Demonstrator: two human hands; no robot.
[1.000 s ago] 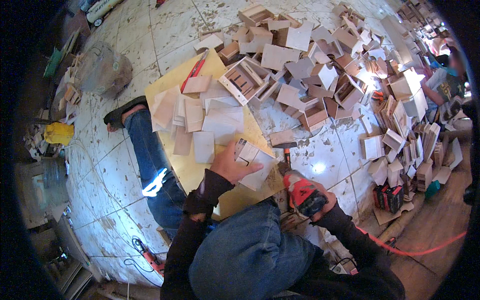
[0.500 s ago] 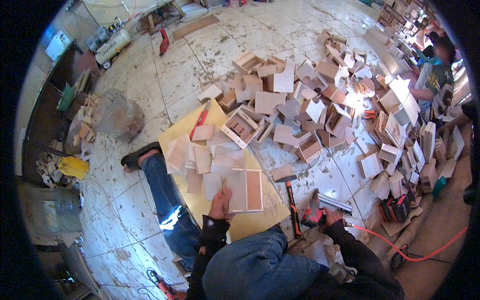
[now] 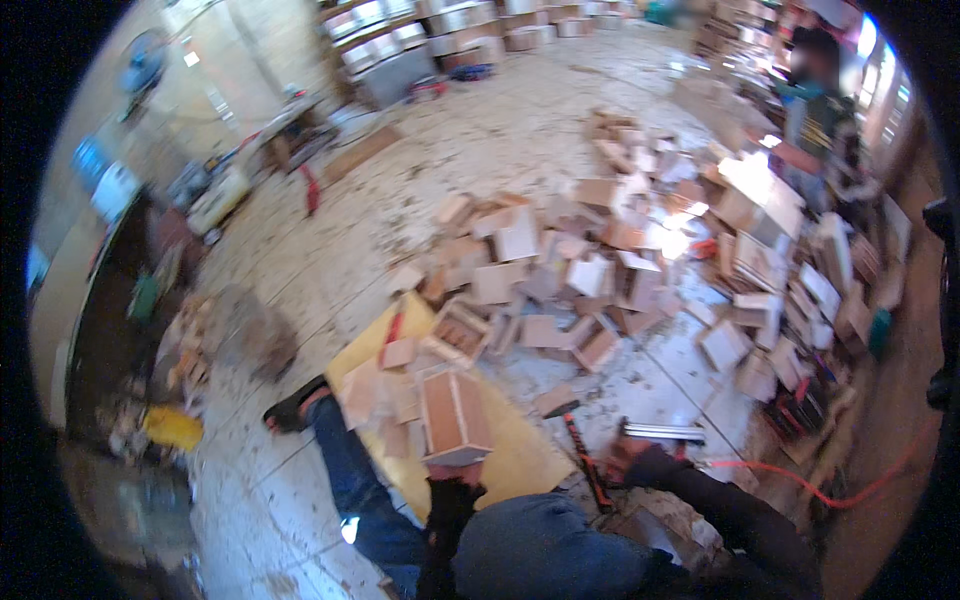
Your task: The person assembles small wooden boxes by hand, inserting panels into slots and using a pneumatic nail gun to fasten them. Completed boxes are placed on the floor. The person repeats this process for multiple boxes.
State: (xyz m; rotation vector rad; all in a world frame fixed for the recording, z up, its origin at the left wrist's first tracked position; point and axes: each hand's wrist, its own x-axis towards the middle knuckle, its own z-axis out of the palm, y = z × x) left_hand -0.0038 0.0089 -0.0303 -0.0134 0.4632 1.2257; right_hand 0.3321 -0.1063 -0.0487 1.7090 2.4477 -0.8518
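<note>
My left hand (image 3: 457,472) grips a small wooden box (image 3: 453,412) at its near end; the box has reddish-brown panels and pale edges and is tilted above a yellow board (image 3: 530,447). My right hand (image 3: 627,462) is closed around the body of an air nail gun, blurred and largely covering it; the gun's silver magazine (image 3: 664,432) shows beyond the fingers. A hammer (image 3: 583,455) with an orange and black handle lies just left of that hand. Thin wooden pieces (image 3: 365,390) and a red-handled tool (image 3: 392,335) rest on the board.
A big heap of wooden boxes (image 3: 498,283) covers the floor ahead. A red air hose (image 3: 800,490) runs off to the right. Another person (image 3: 815,120) sits at the far right. A yellow container (image 3: 172,427) and a compressor (image 3: 220,200) stand left.
The view has tilted up. The box in my left hand has turned, showing its brown panels. My right hand has shifted left along the nail gun, covering its red body.
</note>
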